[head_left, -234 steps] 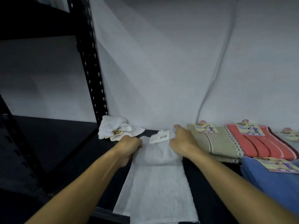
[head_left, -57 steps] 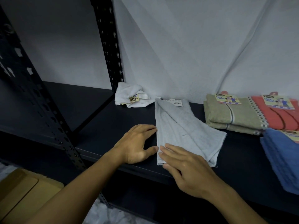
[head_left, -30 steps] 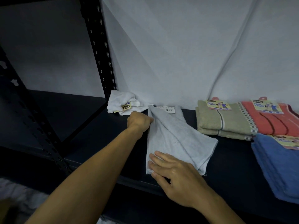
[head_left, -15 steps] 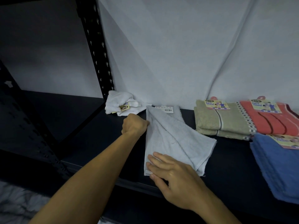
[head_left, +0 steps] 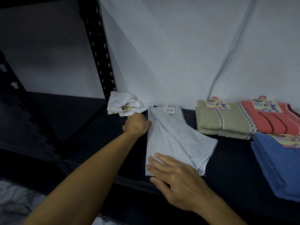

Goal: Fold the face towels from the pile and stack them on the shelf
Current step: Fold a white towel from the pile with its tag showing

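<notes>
A pale grey face towel (head_left: 175, 137) lies folded lengthwise on the dark shelf (head_left: 90, 138), its upper layer skewed out to the right, a white tag at its far end. My left hand (head_left: 136, 124) is fisted on the towel's left edge near the far end. My right hand (head_left: 175, 177) lies flat with fingers spread on the towel's near left corner, at the shelf's front edge. A crumpled white towel (head_left: 123, 103) sits at the back by the upright post.
Folded towels with labels lie to the right: an olive one (head_left: 224, 122), a coral one (head_left: 272, 119) and a blue stack (head_left: 279, 163). A black perforated upright (head_left: 99, 51) stands at the back left. A white sheet (head_left: 178, 46) hangs behind the shelf.
My left hand went from lying flat beside the towel to a fist gripping its left edge further back. My right hand stays pressed on the near corner. The towel has barely shifted.
</notes>
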A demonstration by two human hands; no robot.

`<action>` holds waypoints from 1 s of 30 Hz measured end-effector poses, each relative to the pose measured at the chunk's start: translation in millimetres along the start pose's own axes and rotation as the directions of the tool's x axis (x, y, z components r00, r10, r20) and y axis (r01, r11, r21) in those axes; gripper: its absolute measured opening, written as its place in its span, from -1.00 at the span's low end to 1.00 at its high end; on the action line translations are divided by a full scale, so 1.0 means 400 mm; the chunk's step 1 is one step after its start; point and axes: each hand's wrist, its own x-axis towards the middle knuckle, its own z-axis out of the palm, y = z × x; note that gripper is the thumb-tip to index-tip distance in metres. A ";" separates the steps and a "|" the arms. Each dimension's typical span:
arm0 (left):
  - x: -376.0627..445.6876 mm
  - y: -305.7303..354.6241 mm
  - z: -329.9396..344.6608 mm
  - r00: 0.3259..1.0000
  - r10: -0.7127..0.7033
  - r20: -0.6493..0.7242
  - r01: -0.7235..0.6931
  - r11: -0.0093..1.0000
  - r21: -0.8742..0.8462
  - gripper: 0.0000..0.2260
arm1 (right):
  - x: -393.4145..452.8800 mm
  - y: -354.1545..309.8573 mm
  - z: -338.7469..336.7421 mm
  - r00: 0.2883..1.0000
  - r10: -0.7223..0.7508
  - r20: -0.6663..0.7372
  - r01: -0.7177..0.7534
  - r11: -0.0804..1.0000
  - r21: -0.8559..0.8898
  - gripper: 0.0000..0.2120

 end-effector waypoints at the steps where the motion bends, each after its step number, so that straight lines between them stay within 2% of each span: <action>1: 0.002 0.000 -0.001 1.000 0.028 -0.002 -0.028 0.999 0.043 -0.79 | -0.002 0.000 0.000 1.000 -0.009 0.014 0.009 1.000 -0.021 -0.57; 4: 0.006 -0.003 -0.009 0.997 0.079 0.001 -0.079 0.991 0.110 -0.76 | -0.004 -0.002 -0.001 0.998 -0.033 0.055 0.038 0.994 -0.099 -0.52; 8: 0.002 -0.018 -0.010 0.995 0.092 -0.027 -0.090 0.992 0.087 -0.77 | 0.000 -0.007 0.001 0.997 -0.032 0.067 0.041 0.988 -0.147 -0.52; 10: -0.018 -0.025 -0.015 0.981 0.184 -0.063 -0.179 0.981 0.081 -0.77 | 0.001 -0.010 -0.002 0.998 -0.020 0.062 0.028 0.990 -0.141 -0.52; 11: -0.035 -0.031 -0.021 0.957 0.278 -0.087 -0.269 0.958 0.098 -0.76 | 0.000 -0.010 -0.003 0.998 -0.017 0.060 0.025 0.990 -0.136 -0.52; 13: -0.074 -0.051 -0.032 0.858 0.506 -0.083 -0.495 0.860 0.122 -0.74 | 0.001 -0.011 -0.007 0.998 -0.007 0.059 0.014 0.992 -0.125 -0.52; 15: -0.106 -0.078 -0.033 0.760 0.643 0.095 -0.649 0.745 0.155 -0.63 | 0.002 -0.012 -0.008 0.998 0.001 0.062 0.007 0.993 -0.122 -0.52; 17: -0.114 -0.102 -0.023 0.717 0.603 0.351 -0.694 0.669 0.267 -0.50 | 0.002 -0.013 -0.010 0.998 0.004 0.067 0.003 0.994 -0.112 -0.53; 19: -0.098 -0.103 -0.017 0.723 0.492 0.485 -0.677 0.646 0.354 -0.46 | 0.001 -0.014 -0.014 0.997 0.007 0.077 0.001 0.994 -0.106 -0.53; 25: 0.003 -0.027 0.006 0.786 0.351 0.509 -0.593 0.660 0.461 -0.42 | 0.004 -0.015 -0.025 0.995 0.014 0.097 -0.004 0.995 -0.101 -0.53; 30: 0.069 0.004 0.030 0.799 0.359 0.483 -0.576 0.689 0.440 -0.41 | 0.003 -0.011 -0.023 0.996 0.013 0.094 -0.008 0.998 -0.058 -0.53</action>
